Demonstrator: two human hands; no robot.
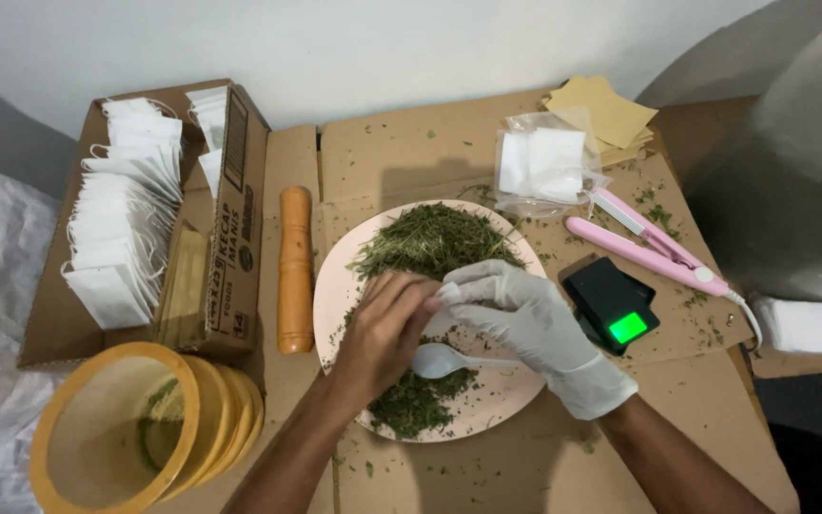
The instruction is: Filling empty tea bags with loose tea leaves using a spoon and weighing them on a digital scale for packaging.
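Hands [459, 314] over herb plate [335, 286], spoon [440, 360] beneath

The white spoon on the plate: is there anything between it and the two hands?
Nothing visible does. The white spoon lies on the pink plate just below both hands, bowl up. The bare left hand and gloved right hand pinch a small white bag together just above it.
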